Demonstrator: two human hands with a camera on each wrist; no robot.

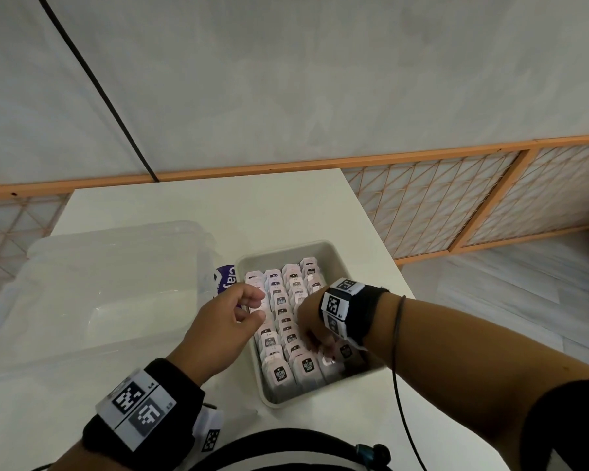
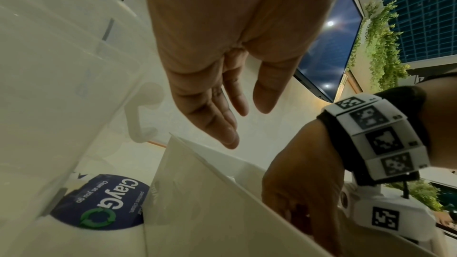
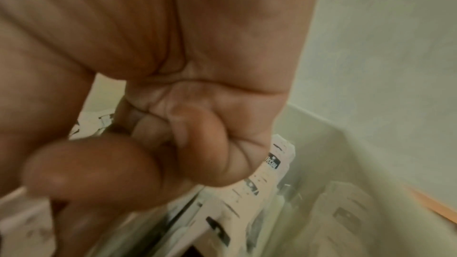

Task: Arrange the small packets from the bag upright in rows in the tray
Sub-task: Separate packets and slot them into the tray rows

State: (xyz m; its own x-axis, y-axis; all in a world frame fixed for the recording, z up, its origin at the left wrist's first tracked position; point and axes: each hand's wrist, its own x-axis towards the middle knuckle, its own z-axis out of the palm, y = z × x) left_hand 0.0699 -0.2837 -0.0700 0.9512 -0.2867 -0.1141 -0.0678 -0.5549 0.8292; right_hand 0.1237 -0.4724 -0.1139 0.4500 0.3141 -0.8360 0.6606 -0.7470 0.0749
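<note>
A beige tray stands on the white table, filled with several rows of small pale pink packets standing upright. My right hand reaches down into the tray's near right part. In the right wrist view its fingers are curled and the thumb presses onto the top edges of the packets; it seems to pinch one, though the picture is blurred. My left hand hovers over the tray's left rim, fingers relaxed and holding nothing. The purple-labelled bag lies just left of the tray.
A large clear plastic bin stands on the left of the table, close to the bag and the tray wall. The table's right edge runs near the tray. A thin black cable hangs from my right forearm.
</note>
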